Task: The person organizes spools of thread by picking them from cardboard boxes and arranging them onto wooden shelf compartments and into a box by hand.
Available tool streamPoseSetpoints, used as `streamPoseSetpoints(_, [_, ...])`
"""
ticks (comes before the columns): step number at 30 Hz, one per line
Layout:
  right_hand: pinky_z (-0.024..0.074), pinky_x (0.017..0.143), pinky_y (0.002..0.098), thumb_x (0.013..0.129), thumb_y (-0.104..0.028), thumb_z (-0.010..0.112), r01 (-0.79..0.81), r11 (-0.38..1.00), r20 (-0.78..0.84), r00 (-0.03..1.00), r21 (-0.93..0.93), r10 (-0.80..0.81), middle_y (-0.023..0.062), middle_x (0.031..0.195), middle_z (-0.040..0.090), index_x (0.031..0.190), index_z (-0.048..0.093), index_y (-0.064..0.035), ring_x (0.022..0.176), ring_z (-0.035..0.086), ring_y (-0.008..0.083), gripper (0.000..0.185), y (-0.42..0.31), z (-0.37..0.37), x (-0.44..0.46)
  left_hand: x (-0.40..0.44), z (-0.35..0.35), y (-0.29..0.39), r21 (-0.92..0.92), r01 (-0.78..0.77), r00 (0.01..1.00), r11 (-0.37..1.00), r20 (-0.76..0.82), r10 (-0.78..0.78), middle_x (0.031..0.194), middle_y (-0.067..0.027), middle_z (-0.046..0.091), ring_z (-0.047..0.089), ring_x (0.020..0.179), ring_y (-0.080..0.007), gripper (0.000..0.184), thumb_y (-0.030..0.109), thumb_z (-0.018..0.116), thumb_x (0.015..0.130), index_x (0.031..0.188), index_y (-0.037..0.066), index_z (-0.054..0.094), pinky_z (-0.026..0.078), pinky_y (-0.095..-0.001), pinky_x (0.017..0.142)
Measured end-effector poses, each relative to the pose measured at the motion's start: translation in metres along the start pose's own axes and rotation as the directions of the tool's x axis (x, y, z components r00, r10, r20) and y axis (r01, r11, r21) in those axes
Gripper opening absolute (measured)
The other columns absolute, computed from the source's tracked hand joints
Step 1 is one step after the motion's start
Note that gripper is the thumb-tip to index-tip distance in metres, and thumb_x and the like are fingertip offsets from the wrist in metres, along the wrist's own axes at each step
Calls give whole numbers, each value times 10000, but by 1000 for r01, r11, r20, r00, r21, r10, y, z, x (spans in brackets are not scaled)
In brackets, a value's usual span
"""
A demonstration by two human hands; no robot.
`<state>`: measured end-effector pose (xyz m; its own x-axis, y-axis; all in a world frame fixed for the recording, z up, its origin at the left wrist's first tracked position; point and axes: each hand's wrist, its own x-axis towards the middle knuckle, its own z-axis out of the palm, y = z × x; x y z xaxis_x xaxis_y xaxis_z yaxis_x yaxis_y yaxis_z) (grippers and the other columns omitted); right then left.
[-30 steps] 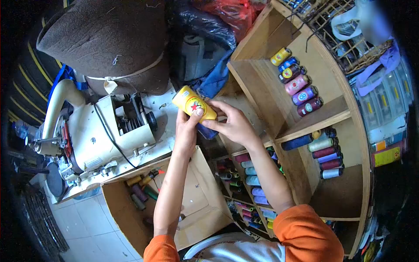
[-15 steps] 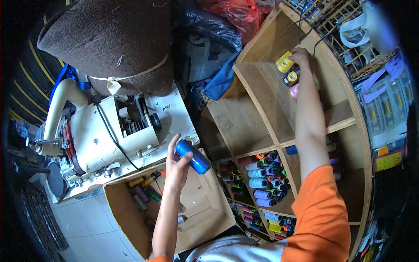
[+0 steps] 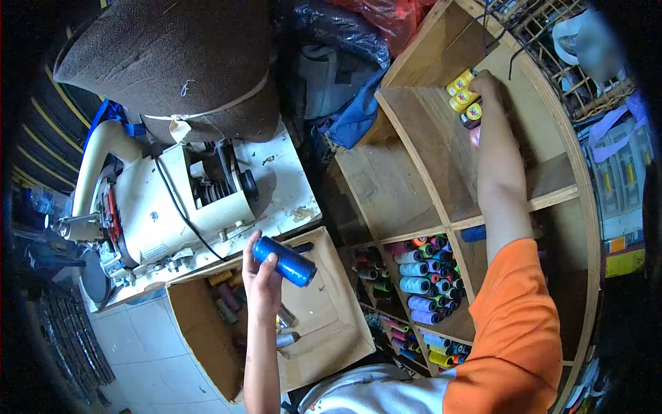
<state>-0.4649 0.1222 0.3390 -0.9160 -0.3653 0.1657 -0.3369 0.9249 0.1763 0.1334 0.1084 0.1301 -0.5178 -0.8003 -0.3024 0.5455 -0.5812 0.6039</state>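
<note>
Left hand half-curled, holding blue spool

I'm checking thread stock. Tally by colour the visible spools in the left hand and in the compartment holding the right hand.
Blue spool: 1
Yellow spools: 2
Dark spool: 1
Pink spool: 1
Total visible: 5; others may be hidden.

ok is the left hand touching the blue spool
Touching: the head view shows the left hand holding the blue spool, thumb lying across it.
</note>
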Motion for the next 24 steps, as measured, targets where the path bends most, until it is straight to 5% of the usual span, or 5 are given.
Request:
streamPoseSetpoints(7, [487,828,358,679,-294,747,294,777,-379,922,556,-79,215,1050,641,1063,609,48,912,650,267,533,-46,-5,-69,23,56,15,-6,-60,990,998,124,60,1127,-111,484,543,1030,-242,631,77,692,780,1325,96,374,479,-401,889])
streamPoseSetpoints(9, [503,763,311,766,-290,702,449,348,-334,878,823,-342,116,955,672,1085,605,12,861,645,198,450,-84,-21,-189,27,79,15,-113,-72,982,991,164,90,1084,-98,515,577,981,-236,568,85,705,785,1257,113,392,508,-412,868])
streamPoseSetpoints(11, [492,817,298,823,-270,689,-138,-16,71,602,990,-795,114,1087,626,1155,565,-9,930,613,157,440,-91,-26,-276,36,84,7,-201,-85,988,976,109,109,1107,-88,529,592,908,-205,520,31,722,763,1166,137,410,545,-363,774])
streamPoseSetpoints(17, [503,643,246,706,-422,772,503,28,-351,640,864,-684,95,966,640,1152,575,-41,850,631,162,619,-93,-1,-372,36,108,8,-116,-44,991,992,120,58,1012,-67,479,575,937,-188,497,191,692,824,1165,112,339,569,-393,738])
streamPoseSetpoints(24, [505,525,244,868,-572,489,-668,-35,399,484,743,-779,112,751,660,1014,576,-31,579,632,153,567,-87,13,-408,27,134,18,87,-269,936,959,259,239,1182,-159,567,555,1086,-235,578,47,679,789,1286,13,387,457,-362,912])
